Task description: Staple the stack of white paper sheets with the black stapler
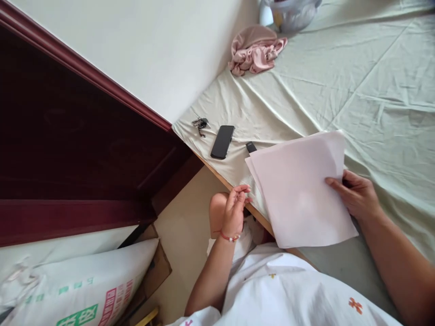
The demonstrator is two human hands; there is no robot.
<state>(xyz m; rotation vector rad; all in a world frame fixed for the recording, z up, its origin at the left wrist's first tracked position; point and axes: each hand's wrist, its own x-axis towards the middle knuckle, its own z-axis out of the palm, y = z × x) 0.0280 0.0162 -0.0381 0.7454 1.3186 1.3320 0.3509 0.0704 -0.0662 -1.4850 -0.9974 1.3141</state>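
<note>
The left hand [234,213] hangs by the near edge of the bed [384,97], fingers loosely bent around nothing, while the right hand [360,195] pinches the paper sheets [299,194] by their right side, probably keeping them together. Their far-left corner partly covers a black gadget [251,146]; a smartphone [222,141] and keys [203,122] lie left of it, pink cloth [256,50] beyond.

Looks smooth and matt on the paper [302,199], wrinkled on the green cloth [380,86], glossy on the red trim [84,68].

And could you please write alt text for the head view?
The right hand holds white paper sheets over wrinkled pale green fabric, with the left hand loosely curled. A black rectangular phone and crumpled pink cloth lie farther left.
</note>
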